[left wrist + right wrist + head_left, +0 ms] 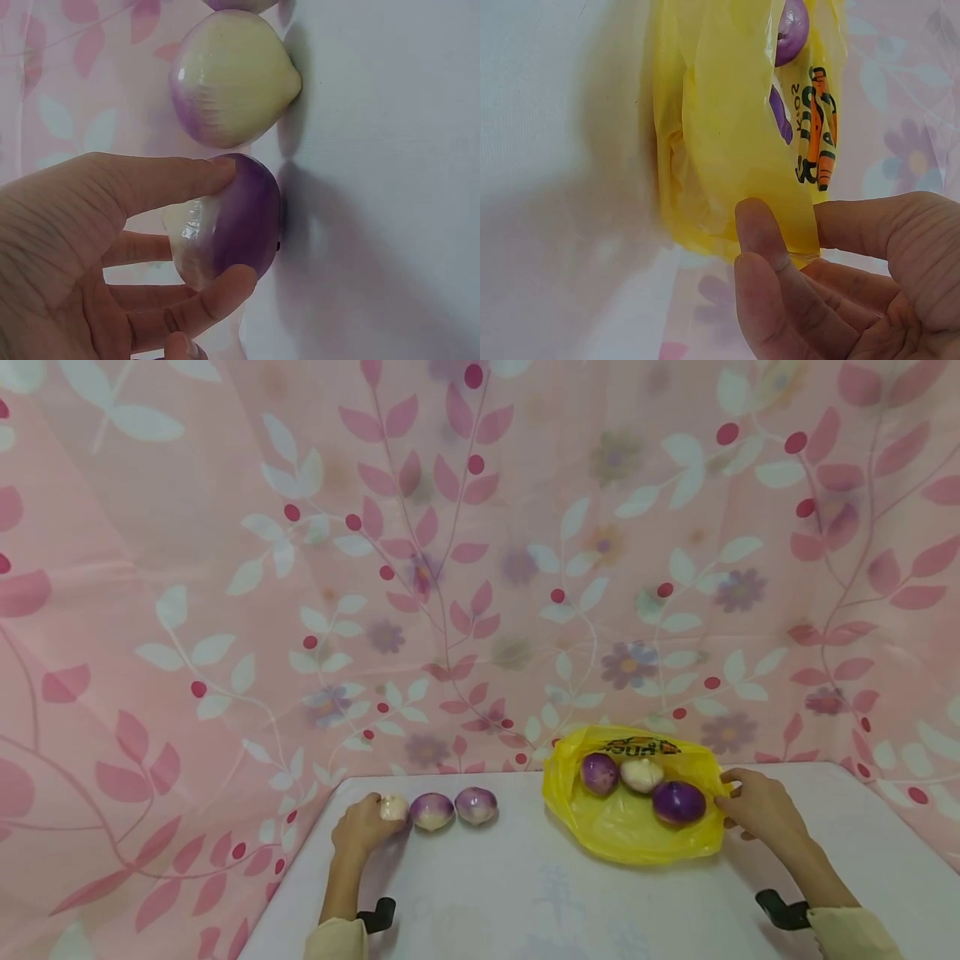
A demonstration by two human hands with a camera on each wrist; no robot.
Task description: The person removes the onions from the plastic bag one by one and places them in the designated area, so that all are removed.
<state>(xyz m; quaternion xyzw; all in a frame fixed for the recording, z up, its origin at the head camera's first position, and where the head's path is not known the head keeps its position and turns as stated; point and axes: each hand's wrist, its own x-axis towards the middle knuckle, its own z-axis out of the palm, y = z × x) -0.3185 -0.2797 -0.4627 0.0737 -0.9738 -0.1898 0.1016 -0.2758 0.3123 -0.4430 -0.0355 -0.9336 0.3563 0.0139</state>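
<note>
At the left end of a row of purple-and-white turnips, my left hand (pixel 362 827) holds one turnip (pixel 240 225) between thumb and curled fingers. Beside it sit a second turnip (pixel 432 812) and a third turnip (pixel 476 806). Toward the right stands a yellow plastic bag (pixel 615 839), its mouth spread toward me. Inside are a purple turnip (pixel 599 774), a paler turnip (pixel 642 774) and a dark purple turnip (pixel 678 802). My right hand (pixel 765 806) pinches the bag's right edge, thumb on one side of the plastic and fingers on the other (pixel 761 232).
A white table (pixel 480 902) lies under everything. Behind its far edge hangs a pink floral cloth (pixel 480 635). Dark printing (pixel 814 135) with orange crayon shapes shows on the bag. Black straps with mounts (pixel 782 910) sit at both wrists.
</note>
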